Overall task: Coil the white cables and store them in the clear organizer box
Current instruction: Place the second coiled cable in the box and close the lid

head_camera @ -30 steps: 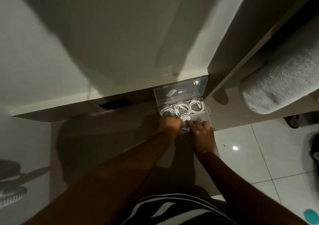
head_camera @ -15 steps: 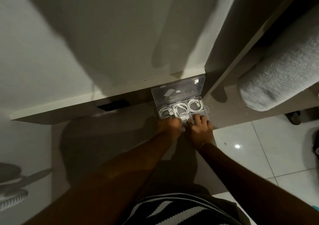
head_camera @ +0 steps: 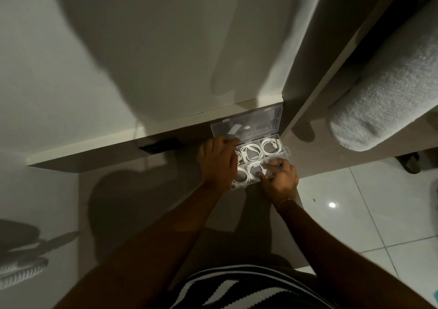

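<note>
The clear organizer box [head_camera: 287,152] sits on the floor against a white ledge, its lid [head_camera: 260,121] standing open behind it. Coiled white cables fill the back middle compartment [head_camera: 251,153], the back right [head_camera: 271,146], the front middle [head_camera: 254,171] and the front left [head_camera: 239,177]. My left hand [head_camera: 218,161] lies flat over the box's left side, its fingertips at the lid hinge, and hides the back left compartment. My right hand [head_camera: 280,178] is curled over the front right compartment, pinching a white cable end there.
A white wall and ledge [head_camera: 166,128] stand behind the box, with a dark slot [head_camera: 161,145] under the ledge. A grey padded roll [head_camera: 384,100] lies at the right, above glossy white floor tiles [head_camera: 355,209]. A striped garment covers my lap.
My left hand has slid from the box's front edge up over its left side, uncovering the front coils. My right hand has shifted right onto the front right compartment.
</note>
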Demonstrator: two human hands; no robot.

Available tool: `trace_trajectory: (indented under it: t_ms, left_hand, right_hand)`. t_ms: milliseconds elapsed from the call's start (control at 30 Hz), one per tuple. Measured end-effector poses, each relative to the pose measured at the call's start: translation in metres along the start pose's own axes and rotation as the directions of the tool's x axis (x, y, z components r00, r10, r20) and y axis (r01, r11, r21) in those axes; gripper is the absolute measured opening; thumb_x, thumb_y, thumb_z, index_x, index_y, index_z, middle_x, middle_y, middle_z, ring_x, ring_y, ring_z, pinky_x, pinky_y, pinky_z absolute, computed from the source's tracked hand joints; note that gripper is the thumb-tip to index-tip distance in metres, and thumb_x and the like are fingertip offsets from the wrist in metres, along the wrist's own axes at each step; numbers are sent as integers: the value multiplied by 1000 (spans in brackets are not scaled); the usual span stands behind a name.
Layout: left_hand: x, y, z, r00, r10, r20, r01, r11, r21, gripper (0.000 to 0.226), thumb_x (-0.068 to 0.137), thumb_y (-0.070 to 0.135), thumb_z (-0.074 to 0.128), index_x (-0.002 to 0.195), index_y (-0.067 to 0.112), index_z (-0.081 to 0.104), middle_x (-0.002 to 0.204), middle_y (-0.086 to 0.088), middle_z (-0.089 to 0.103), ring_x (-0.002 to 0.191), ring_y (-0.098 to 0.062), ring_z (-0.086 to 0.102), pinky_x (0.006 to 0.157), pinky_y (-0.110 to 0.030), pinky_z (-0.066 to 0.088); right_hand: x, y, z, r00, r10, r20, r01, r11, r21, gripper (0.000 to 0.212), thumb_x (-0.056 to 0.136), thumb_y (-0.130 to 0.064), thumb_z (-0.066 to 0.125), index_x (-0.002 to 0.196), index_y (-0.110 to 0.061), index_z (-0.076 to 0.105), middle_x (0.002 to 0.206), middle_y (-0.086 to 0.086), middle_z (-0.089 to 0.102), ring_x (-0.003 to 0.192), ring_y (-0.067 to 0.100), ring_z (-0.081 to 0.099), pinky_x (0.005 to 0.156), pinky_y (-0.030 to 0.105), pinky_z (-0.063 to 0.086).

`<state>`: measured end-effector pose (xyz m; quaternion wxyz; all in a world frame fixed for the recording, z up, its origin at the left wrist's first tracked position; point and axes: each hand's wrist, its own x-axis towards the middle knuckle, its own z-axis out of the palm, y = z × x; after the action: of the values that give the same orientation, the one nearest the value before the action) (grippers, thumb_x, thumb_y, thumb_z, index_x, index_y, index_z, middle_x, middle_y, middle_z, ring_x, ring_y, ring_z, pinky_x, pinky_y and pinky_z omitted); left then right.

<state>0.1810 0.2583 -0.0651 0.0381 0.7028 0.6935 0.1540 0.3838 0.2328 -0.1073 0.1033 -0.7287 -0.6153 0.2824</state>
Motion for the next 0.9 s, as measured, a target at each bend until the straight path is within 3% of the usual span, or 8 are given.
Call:
trace_trajectory:
  t_ms: [67, 200, 400, 533, 633, 733, 800, 900]
  left_hand:
    - [7, -2, -5, 997, -31, -75, 35, 998, 59, 57, 93, 36, 51, 150, 29, 47, 149, -6, 50, 136, -30, 49, 112, -52, 39]
    - [26, 1, -13, 993, -52, 105, 41, 993, 109, 86, 91, 36, 59, 167, 19, 21, 172, -8, 26, 157, -29, 31, 124, -56, 29]
    - [19, 7, -20, 999, -13, -41, 15, 999, 40, 57, 89, 33, 56, 145, 23, 56, 154, -4, 52, 146, -25, 48, 126, -54, 23]
    - [-11, 10, -14, 983, 137, -119, -151, 982, -117, 28, 95, 34, 59, 121, 30, 66, 115, 8, 76, 107, -15, 67, 116, -42, 33]
    - [-37, 13, -2, 979, 202, -8, -200, 960, -198, 29, 100, 33, 57, 125, 31, 72, 113, 7, 79, 105, -17, 71, 107, -38, 45]
    - [-45, 11, 9, 945, 199, 259, -169, 977, -133, 37, 103, 43, 55, 135, 30, 70, 137, 6, 70, 128, -21, 64, 109, -37, 46]
    - [-45, 6, 13, 858, 202, 473, -187, 979, -78, 49, 103, 51, 54, 147, 29, 59, 162, 4, 48, 151, -23, 43, 118, -39, 40]
    - [-41, 0, 15, 768, 250, 590, -269, 961, -58, 57, 104, 51, 55, 154, 25, 50, 172, -1, 29, 159, -25, 28, 123, -41, 36]
  right_hand:
    - [-2, -2, 0, 1000, -21, 10, 21, 999, -25, 41, 96, -49, 73, 131, -27, 75, 144, 10, 57, 135, 35, 49, 112, 47, 40]
    - [-12, 5, 2, 970, -191, -148, 197, 980, 27, 34, 91, -30, 85, 117, -9, 81, 126, 22, 67, 117, 43, 62, 97, 50, 55]
    - [-18, 30, 3, 864, -291, -412, 334, 942, 35, 12, 92, 2, 75, 101, 8, 72, 107, 28, 66, 100, 43, 64, 87, 54, 58]
    - [-8, 40, -21, 820, -40, -572, 232, 935, 266, 9, 91, -4, 52, 100, -7, 53, 98, 9, 53, 92, 29, 51, 81, 43, 46]
    - [3, 43, -36, 795, 18, -606, 228, 917, 326, 18, 91, -9, 50, 108, -12, 50, 104, -2, 47, 99, 24, 51, 88, 24, 41]
    - [5, 43, -39, 857, -143, -495, 275, 939, 204, 28, 90, -20, 56, 117, -15, 55, 119, 5, 55, 114, 26, 53, 97, 27, 44]
    - [5, 43, -35, 920, -306, -244, 324, 946, 34, 41, 89, -27, 65, 129, -19, 58, 137, 10, 56, 129, 31, 52, 106, 41, 48]
    - [6, 50, -28, 904, -418, 88, 426, 895, -131, 57, 91, -24, 76, 146, -20, 61, 159, 14, 51, 147, 36, 46, 122, 50, 42]
